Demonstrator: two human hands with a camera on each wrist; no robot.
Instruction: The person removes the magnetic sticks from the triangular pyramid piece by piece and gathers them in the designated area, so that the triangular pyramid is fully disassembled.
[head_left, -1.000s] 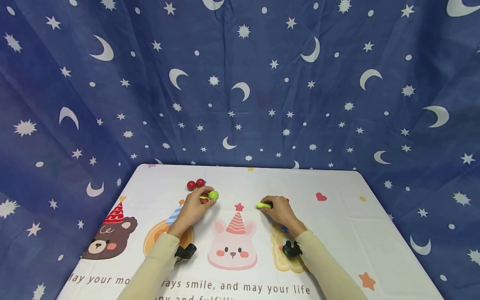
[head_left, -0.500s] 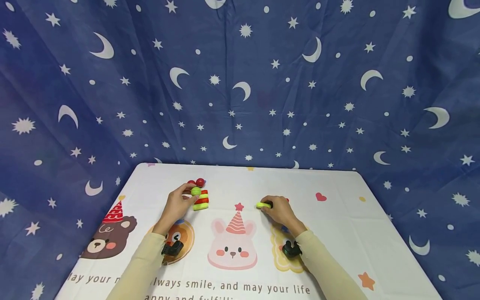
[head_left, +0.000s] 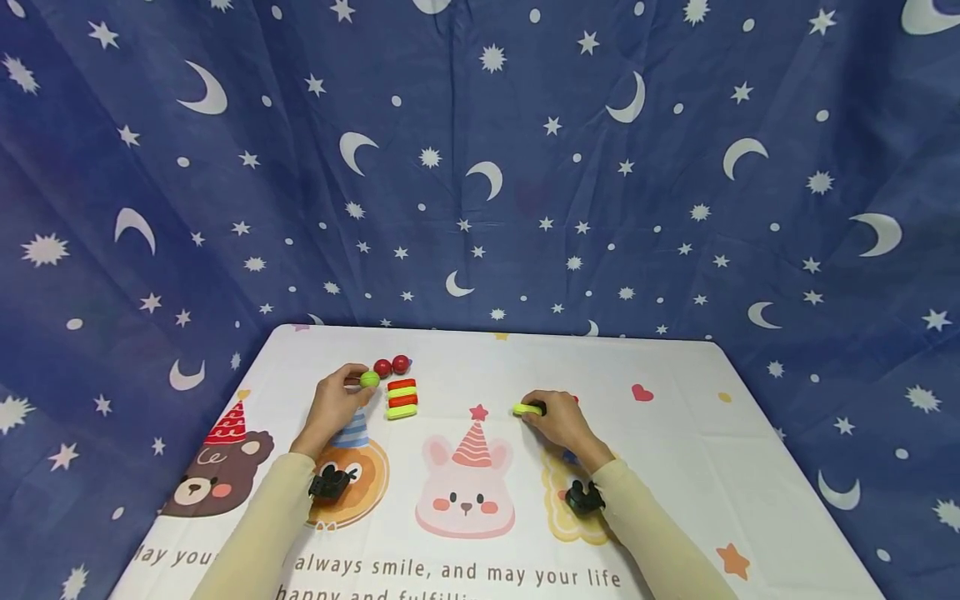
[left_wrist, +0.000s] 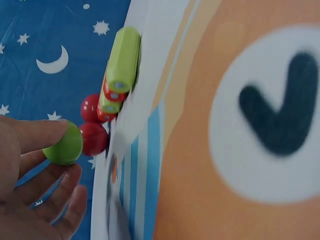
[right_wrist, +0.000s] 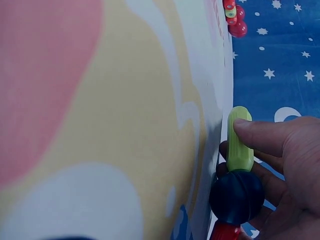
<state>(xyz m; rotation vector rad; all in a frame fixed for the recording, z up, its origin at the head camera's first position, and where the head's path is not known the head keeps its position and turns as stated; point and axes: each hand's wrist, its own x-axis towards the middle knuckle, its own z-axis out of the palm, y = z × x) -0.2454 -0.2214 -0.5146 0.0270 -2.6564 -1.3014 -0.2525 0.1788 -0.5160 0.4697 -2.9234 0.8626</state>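
Observation:
My left hand (head_left: pixel 335 402) pinches a green ball (left_wrist: pixel 65 144) between thumb and fingers, just left of two red balls (head_left: pixel 382 368). Red and yellow-green ridged rods (head_left: pixel 402 399) lie side by side in a row, right of that hand. My right hand (head_left: pixel 558 417) grips another yellow-green rod (right_wrist: pixel 240 145) on the right half of the table, thumb along its side. In the right wrist view a dark blue ball (right_wrist: pixel 236 196) sits against that rod's end, with part of a red piece (right_wrist: pixel 226 231) beyond it, partly hidden by the fingers.
A white tablecloth (head_left: pixel 480 367) with printed animals and lettering covers the table. Behind and beside it hangs a blue curtain (head_left: pixel 517 267) with moons and stars. Black wrist cameras (head_left: pixel 330 483) sit on both forearms.
My left hand has moved left with the green ball, away from the row of rods, which it had covered and which now shows fully. My right hand has stayed in place.

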